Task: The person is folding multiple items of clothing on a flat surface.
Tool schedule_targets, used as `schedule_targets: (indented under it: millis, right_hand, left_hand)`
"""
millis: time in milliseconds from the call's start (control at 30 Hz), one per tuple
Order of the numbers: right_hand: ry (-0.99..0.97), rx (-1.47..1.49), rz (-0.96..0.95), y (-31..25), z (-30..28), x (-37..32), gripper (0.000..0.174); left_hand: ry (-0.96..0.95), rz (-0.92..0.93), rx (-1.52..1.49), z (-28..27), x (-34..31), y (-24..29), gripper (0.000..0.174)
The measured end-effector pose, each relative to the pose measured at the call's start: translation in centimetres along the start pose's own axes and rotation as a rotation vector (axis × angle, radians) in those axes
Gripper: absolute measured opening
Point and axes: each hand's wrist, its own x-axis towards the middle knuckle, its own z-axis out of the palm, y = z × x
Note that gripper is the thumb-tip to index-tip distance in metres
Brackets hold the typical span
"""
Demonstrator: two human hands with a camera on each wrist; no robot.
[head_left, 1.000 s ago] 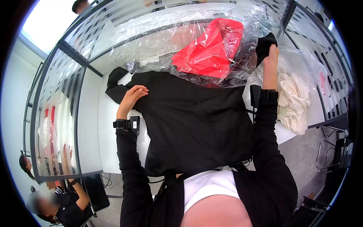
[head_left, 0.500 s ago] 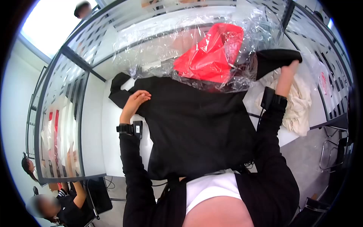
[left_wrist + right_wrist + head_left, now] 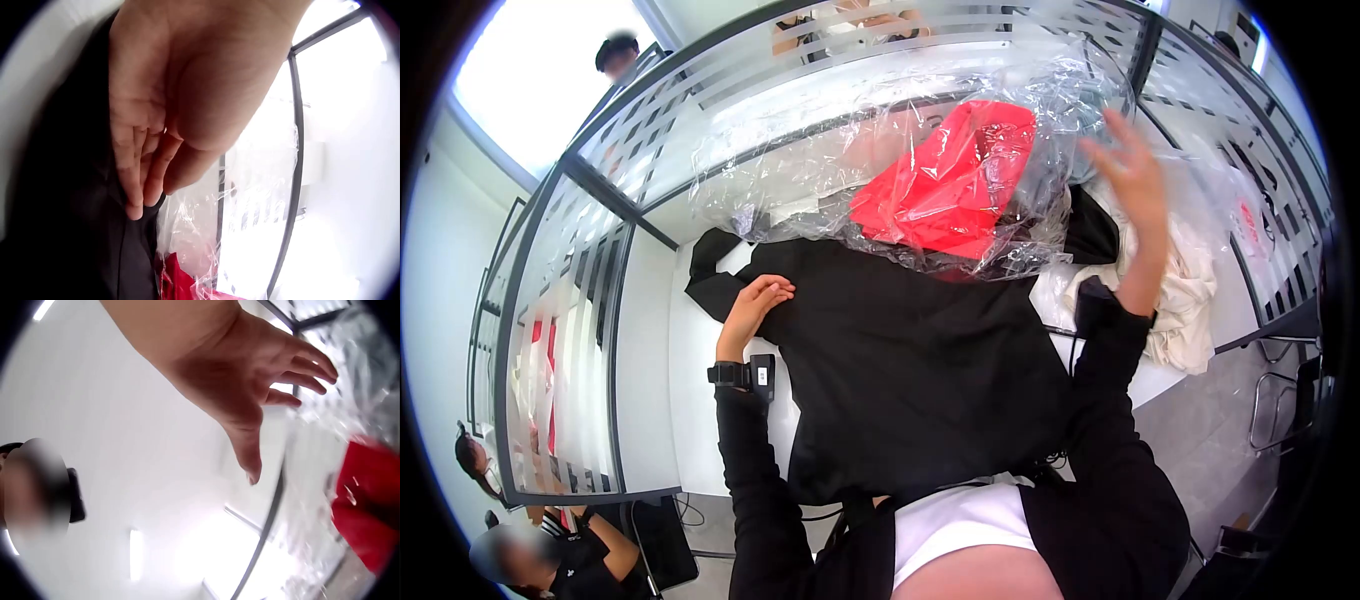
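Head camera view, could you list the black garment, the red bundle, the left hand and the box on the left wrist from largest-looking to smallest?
1. black garment
2. red bundle
3. left hand
4. wrist box

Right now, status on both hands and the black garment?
Left hand open, fingers resting on the black garment. Right hand raised, open, holding nothing. Garment spread on the table, clear plastic crowding its far edge.
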Motion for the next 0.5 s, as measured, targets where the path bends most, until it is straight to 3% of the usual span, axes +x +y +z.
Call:
schedule_targets:
  millis: [100, 133, 200, 267, 367, 467, 500]
  right_hand:
    - [-0.259, -0.202, -0.181, 0.2, 7.5, -0.2, 0.105]
    - [-0.237, -0.16, -0.291, 1.1, 9.9, 0.1, 0.109]
    - [-0.186, -0.219, -0.093, 0.6, 12.4, -0.9, 0.123]
    - [-0.115, -0.501, -0.072, 1.3, 15.3, -1.3, 0.127]
    - [-0.06, -0.534, 0.021, 0.9, 15.5, -0.6, 0.13]
    - [0.097, -0.518, -0.184, 2.3, 16.4, 1.5, 0.128]
    - [0.109, -0.386, -0.281, 1.9, 16.4, 2.1, 0.122]
  left_hand:
    - [-0.005, -0.016, -0.01, 0.2, -0.3, -0.3, 0.019]
    - [-0.009, -0.013, -0.016, 0.2, -0.4, -0.4, 0.019]
    - [-0.013, 0.005, -0.025, 0.1, -0.1, -0.2, 0.019]
    - [-0.017, 0.001, -0.018, -0.2, 0.1, -0.3, 0.019]
    - [-0.026, 0.025, 0.001, -0.2, 0.0, -0.7, 0.019]
    - [-0.018, 0.013, 0.004, 0.1, -0.1, -0.2, 0.019]
    - [-0.016, 0.013, 0.003, 0.1, -0.1, -0.2, 0.019]
